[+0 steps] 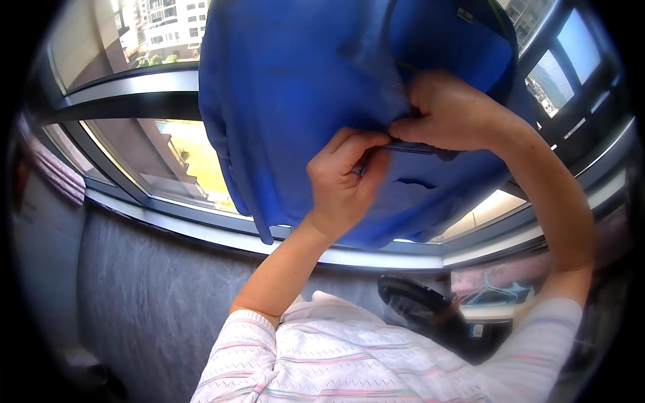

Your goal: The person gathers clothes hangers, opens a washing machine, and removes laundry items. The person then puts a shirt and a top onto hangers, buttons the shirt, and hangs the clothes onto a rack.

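A large blue garment (289, 87) hangs in front of me and fills the upper middle of the head view. My left hand (346, 174) is closed in a pinch on its front. Just up and to the right, my right hand (450, 111) is also closed, pinching the fabric with its thumb near the left fingertips. A dark narrow strip (413, 148) stretches from my left fingertips below my right hand; I cannot tell what it is. The garment's opening with a small label (464, 15) shows at the upper right. Fingers hide the exact grip points.
Framed windows (148, 195) with a pale sill (201, 232) surround the garment. Below right are light blue hangers (494, 294) on a white surface and a black rounded object (416, 302). The floor (154, 289) is grey. A striped curtain (54, 164) hangs at the left.
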A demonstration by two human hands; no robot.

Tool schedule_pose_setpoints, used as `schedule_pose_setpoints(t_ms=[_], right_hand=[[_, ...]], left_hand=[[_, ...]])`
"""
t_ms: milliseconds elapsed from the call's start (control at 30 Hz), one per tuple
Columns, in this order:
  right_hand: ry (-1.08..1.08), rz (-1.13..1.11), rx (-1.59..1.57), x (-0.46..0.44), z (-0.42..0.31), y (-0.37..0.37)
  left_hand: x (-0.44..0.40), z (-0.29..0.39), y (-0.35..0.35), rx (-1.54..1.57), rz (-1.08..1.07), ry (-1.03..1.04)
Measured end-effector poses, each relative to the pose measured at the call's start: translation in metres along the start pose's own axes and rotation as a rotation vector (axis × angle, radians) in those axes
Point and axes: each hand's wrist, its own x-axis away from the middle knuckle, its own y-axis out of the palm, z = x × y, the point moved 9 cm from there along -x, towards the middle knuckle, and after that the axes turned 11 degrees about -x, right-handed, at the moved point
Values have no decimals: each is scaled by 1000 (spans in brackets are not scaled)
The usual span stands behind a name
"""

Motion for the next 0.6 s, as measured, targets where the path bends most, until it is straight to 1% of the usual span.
schedule_pose_setpoints(t_ms=[100,200,300,400,500,600], right_hand=[[-42,2,-19,0,0,-2],[4,-5,-82,0,6,-2],[-15,-34,-39,-3,4,-2],[-18,-36,7,-4,5,-1],[10,-35,-6,-9,11,0],[13,-64,-13,-9,15,2]], left_hand=[[0,-15,3,87,-19,-93],[2,-27,10,212,-125,-235],[0,-30,12,292,-171,-326],[7,-40,23,537,-306,-524],[10,-47,29,681,-375,-683],[10,-48,28,563,-397,-646]])
